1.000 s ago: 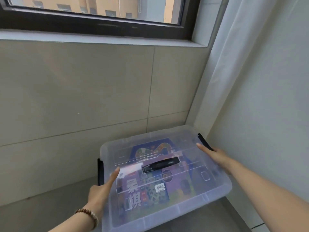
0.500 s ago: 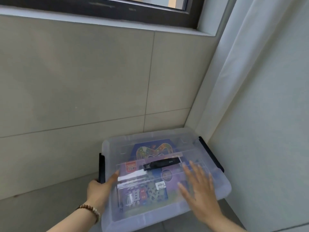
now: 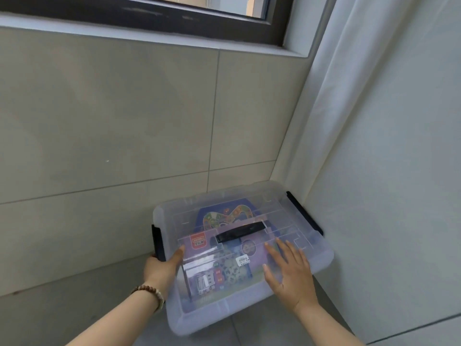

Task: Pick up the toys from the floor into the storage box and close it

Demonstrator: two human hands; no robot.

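The left hand [image 3: 162,267] holds the left side of the storage box [image 3: 321,258], thumb on top. The right hand [image 3: 290,273] lies flat on the lid [image 3: 274,198], fingers [image 3: 285,250] straight, holding nothing.

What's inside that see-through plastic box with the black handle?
Through the clear lid of the box show a purple board-game carton and a blue game board beyond it. Anything beneath them is covered; the right hand hides part.
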